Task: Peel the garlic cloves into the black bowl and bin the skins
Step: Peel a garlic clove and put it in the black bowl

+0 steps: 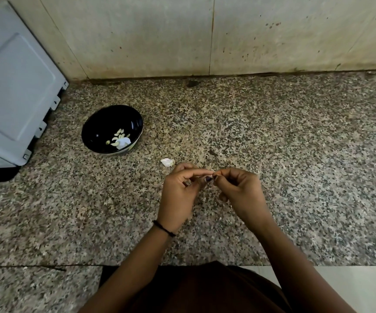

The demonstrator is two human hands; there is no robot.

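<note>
You find open counter (pixel 284 136) right of the black bowl (pixel 112 129); the grey appliance (pixel 13 86) blocks the left.

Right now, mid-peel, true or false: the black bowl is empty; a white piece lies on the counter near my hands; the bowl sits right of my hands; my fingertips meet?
The black bowl is empty: false; it holds peeled cloves and a white scrap.
A white piece lies on the counter close to the left hand: true.
The bowl sits right of the hands: false; it sits left of them, farther back.
The left hand and right hand meet at the fingertips: true.
</note>
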